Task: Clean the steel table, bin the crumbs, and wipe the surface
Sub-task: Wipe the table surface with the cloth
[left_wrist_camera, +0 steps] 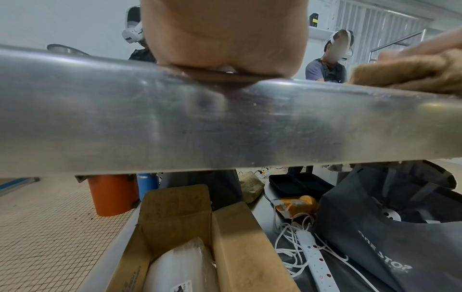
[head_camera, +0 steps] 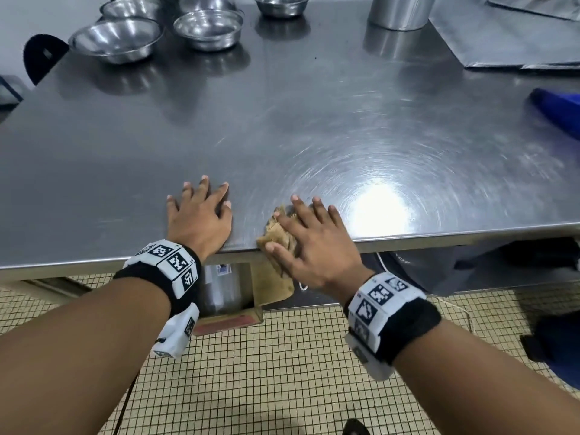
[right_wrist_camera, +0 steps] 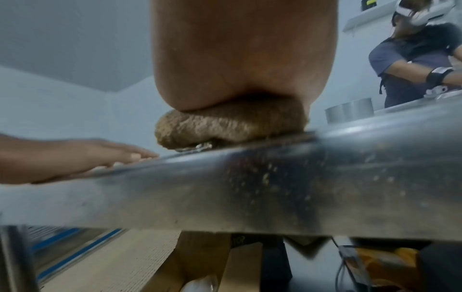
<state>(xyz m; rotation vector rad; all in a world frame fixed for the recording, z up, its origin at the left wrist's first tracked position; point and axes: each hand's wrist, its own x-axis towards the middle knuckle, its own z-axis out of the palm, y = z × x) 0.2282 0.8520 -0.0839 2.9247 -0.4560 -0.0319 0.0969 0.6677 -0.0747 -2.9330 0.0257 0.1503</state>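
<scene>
A steel table [head_camera: 282,120] fills the head view. My right hand [head_camera: 309,237] presses flat, fingers straight, on a brown cloth [head_camera: 276,232] at the table's near edge; the cloth bunches under the palm [right_wrist_camera: 225,126]. Pale crumbs [right_wrist_camera: 265,177] speckle the table's front face [right_wrist_camera: 325,177] below it. My left hand [head_camera: 201,215] lies flat with spread fingers on the steel just left of the cloth, holding nothing; its palm sits at the edge [left_wrist_camera: 225,73]. An open cardboard box [left_wrist_camera: 225,237] stands under the table edge between my hands.
Several steel bowls [head_camera: 116,40] and a steel pot [head_camera: 401,11] stand at the far side. A grey sheet [head_camera: 502,36] lies far right, a blue object [head_camera: 558,108] at the right edge. Under the table: a dark bag [left_wrist_camera: 387,227], power strip [left_wrist_camera: 317,262], orange bucket [left_wrist_camera: 110,195]. Other people stand beyond.
</scene>
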